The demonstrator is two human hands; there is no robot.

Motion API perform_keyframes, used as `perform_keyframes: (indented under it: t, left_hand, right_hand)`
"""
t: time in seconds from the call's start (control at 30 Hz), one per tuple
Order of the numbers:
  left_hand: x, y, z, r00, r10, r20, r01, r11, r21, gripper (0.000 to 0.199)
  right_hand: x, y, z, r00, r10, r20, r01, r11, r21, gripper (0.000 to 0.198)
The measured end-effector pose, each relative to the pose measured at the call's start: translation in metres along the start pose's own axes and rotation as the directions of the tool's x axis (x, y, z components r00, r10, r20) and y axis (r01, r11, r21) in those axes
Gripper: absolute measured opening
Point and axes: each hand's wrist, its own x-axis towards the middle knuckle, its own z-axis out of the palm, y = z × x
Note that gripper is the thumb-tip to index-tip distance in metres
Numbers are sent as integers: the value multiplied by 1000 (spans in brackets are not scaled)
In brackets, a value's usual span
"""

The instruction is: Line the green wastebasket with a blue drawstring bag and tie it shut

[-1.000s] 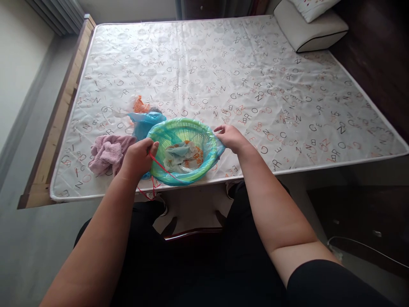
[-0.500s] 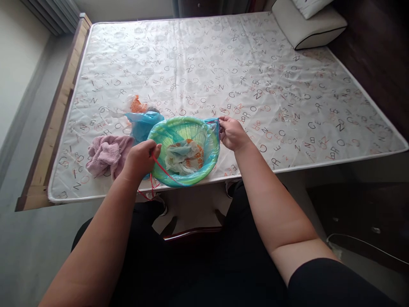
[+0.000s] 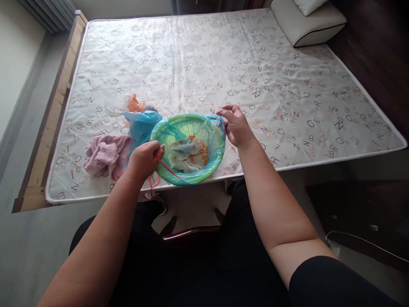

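1. Gripping a red drawstring [image 3: 169, 169], the left hand [image 3: 145, 158] forms a fist at the left side of a green basket [image 3: 204, 173]; its fingers are closed on the string, part of which runs along the near rim while a loose loop hangs below the hand.

2. The right hand [image 3: 238, 126] is placed at the far right of the rim, beside a gathered edge of the translucent blue liner bag [image 3: 220, 124]. Its fingers are bent and partly parted; whether they pinch the plastic cannot be told from this view.

3. The basket is situated at the near edge of a letter-printed mattress [image 3: 204, 55], mouth facing upward, with the liner folded over its rim and the latticed wall visible through the film.

4. Within the lined basket lies crumpled white material with orange markings [image 3: 189, 154].

5. Left of the basket, and just beside it, stands a crumpled blue plastic bag [image 3: 140, 128]; behind this lies an orange-and-white crumpled piece [image 3: 135, 103].

6. A bunched pink cloth [image 3: 107, 154] occupies the mattress beyond the left wrist.

7. At the far right corner rests a pale wedge-like cushion [image 3: 306, 26] with dark piping.
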Motion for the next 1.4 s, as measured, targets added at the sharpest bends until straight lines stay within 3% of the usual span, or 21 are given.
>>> perform_keyframes:
  t: [0.13, 0.23, 0.4, 0.6, 0.77, 0.93, 1.17, 1.4]
  left_hand:
    - [0, 0, 2, 1000, 19, -15, -19, 1000, 8, 38]
    - [0, 1, 3, 999, 22, -24, -22, 1000, 13, 38]
    - [-1, 4, 2, 1000, 1, -14, -1, 1000, 15, 38]
    - [-1, 4, 2, 1000, 11, -14, -11, 1000, 22, 39]
    - [-2, 5, 4, 999, 42, -35, -42, 999, 12, 39]
    - [-2, 9, 6, 998, 39, -39, -38, 999, 16, 38]
    - [-5, 11, 15, 988, 152, -42, -151, 988, 26, 37]
    - [-8, 14, 24, 946, 293, -136, -290, 956, 41, 39]
  right_hand:
    - [-6, -3, -6, 975, -210, 65, 219, 902, -372, 18]
    - [-4, 0, -7, 949, -289, 126, 310, 789, -531, 15]
    - [1, 5, -10, 943, -271, 195, 330, 667, -668, 20]
    - [-1, 3, -16, 957, -155, 244, 289, 546, -787, 13]
    - [-2, 3, -10, 969, -203, 141, 234, 579, -781, 13]
    - [0, 11, 1, 946, -320, 43, 248, 634, -732, 22]
    - [4, 16, 10, 863, -503, 37, 363, 569, -738, 27]
    - [10, 16, 14, 887, -461, -32, 240, 518, -821, 18]
